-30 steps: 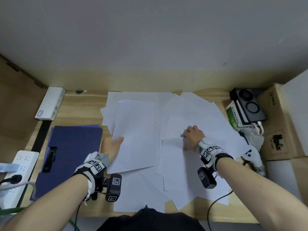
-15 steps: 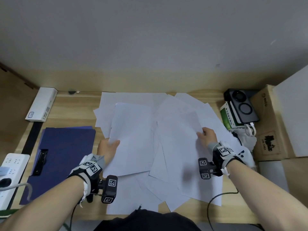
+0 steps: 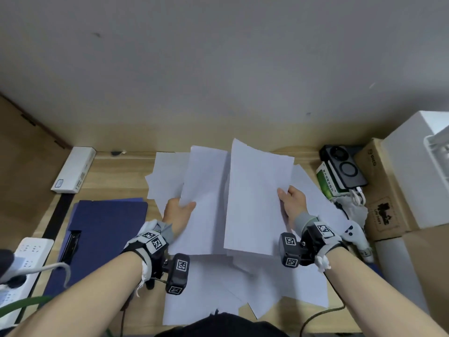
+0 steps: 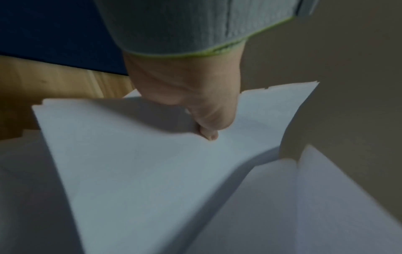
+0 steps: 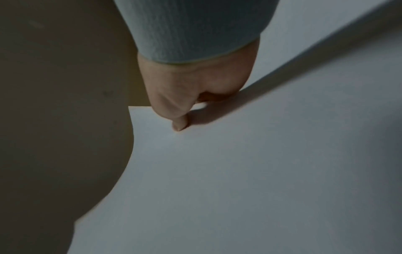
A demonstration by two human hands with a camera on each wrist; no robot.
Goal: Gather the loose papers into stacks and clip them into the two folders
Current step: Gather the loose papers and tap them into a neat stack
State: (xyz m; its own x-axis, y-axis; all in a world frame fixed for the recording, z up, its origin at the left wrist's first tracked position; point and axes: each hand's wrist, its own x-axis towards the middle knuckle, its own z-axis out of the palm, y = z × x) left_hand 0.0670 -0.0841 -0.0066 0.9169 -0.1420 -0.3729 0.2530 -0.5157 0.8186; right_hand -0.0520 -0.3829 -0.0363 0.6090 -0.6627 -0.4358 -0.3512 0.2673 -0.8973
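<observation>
Two sheaves of white paper are being held up above the loose papers (image 3: 286,283) lying on the wooden desk (image 3: 116,176). The left hand (image 3: 178,212) is pinching the left sheaf (image 3: 206,203) at its outer edge, thumb on top. The right hand (image 3: 292,203) is pinching the right sheaf (image 3: 255,198) likewise. A blue folder (image 3: 104,229) is lying left of the papers, just beside them.

Papers (image 3: 255,190): plain white, unprinted. Folder (image 3: 107,229) at the tabletop's left edge: dark navy blue, with a black clip (image 3: 70,244). Tabletop (image 3: 116,176): light wood grain. Wrist cuffs (image 4: 195,25): grey ribbed knit, yellow-green trim. Wrist markers (image 3: 182,265): black-and-white square codes. Power strip (image 3: 26,259): white. Box (image 3: 328,178) at the right edge: green and white.
</observation>
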